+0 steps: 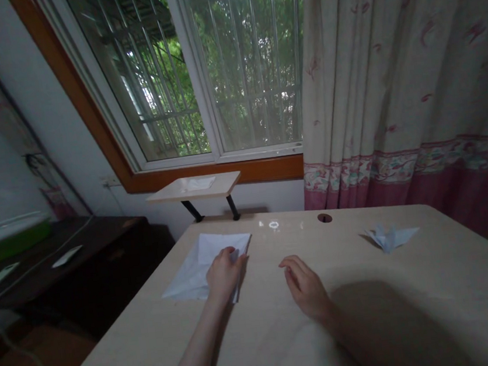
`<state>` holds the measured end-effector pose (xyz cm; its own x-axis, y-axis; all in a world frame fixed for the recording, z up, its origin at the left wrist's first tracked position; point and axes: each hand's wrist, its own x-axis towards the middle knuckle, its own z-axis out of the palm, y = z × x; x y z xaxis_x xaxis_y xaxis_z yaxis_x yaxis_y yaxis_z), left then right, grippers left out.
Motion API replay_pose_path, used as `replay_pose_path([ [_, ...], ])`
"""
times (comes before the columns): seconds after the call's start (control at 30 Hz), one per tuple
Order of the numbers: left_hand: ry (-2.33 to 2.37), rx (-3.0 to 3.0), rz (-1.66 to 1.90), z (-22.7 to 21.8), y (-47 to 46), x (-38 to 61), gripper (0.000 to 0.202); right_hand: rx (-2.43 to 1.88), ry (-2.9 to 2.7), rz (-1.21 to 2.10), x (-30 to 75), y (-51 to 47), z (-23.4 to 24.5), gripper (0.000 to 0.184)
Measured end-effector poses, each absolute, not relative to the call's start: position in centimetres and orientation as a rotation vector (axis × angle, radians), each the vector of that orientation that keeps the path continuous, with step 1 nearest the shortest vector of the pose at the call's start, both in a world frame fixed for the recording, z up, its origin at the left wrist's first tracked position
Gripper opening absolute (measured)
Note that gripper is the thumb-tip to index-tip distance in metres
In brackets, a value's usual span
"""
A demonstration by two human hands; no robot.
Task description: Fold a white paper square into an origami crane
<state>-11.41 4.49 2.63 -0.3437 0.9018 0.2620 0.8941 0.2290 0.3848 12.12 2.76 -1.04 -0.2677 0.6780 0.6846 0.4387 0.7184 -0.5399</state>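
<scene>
Left hand (224,273) pressing on white paper (192,268), right edge.

A paper sheet (192,268) lies on the worktop (374,321) near its far left corner, with the left grip (224,274) on the sheet's right part. The right grip (306,287) is just to the right of it, over the middle of the worktop. A folded paper figure (390,237) sits toward the far right, well apart from both. A hole (324,218) lies at the far edge. Behind that edge stands a small shelf (170,192) carrying a tissue (199,183).
</scene>
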Motion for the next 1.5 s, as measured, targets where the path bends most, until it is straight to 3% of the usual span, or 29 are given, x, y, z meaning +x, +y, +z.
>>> replay_pose_path([
  [0.2, 2.467, 1.727, 0.706, 3.2, 4.3, -11.5, 0.032, -0.847, -1.986, 0.279, 12.0, 2.7, -0.9, 0.027],
  [0.73, 2.469, 2.007, 0.669, 5.0, 2.5, -9.1, 0.034, -0.861, -1.947, 0.384, 12.2, 2.6, -0.8, 0.026],
  [1.03, 2.005, 2.52, 1.141, 2.7, 2.3, -8.1, 0.035, -0.992, -1.645, 0.499, 14.4, 4.6, -0.1, 0.018],
  [1.2, 1.682, 2.78, 1.297, 2.2, 2.0, -7.2, 0.038, -1.018, -1.744, 0.448, 17.8, 4.6, 0.2, 0.017],
  [1.5, 1.088, 3.164, 1.106, 2.5, 0.1, -3.4, 0.038, -1.047, -1.92, 0.241, 23.5, 4.0, -1.4, 0.021],
])
